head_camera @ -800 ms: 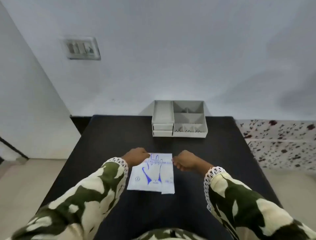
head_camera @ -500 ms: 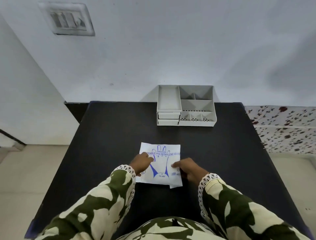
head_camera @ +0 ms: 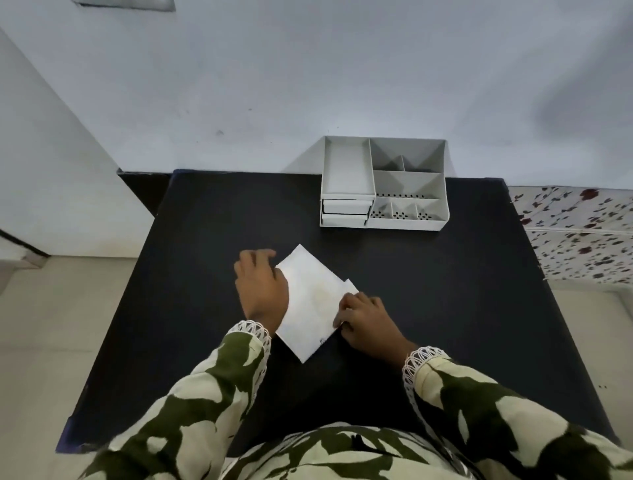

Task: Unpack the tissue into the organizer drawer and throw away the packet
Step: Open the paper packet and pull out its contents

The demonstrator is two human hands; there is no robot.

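Observation:
A flat white packet [head_camera: 310,301] lies on the black table [head_camera: 445,291], turned diagonally with its plain side up. My left hand [head_camera: 262,286] rests flat on the packet's left edge, fingers spread. My right hand [head_camera: 364,322] pinches the packet's right edge and flap between thumb and fingers. The white organizer [head_camera: 383,183] stands at the table's far edge, with two shut drawers [head_camera: 346,212] at its front left and open compartments on top.
A pale wall rises behind the table. A floral-patterned cloth surface [head_camera: 579,233] lies to the right. Tiled floor [head_camera: 51,325] shows at the left. A switch plate [head_camera: 126,3] is cut off at the top edge.
The packet has been flipped from its printed side to its plain side and rotated diagonally. Both hands shifted with it, and the camera has tilted further down.

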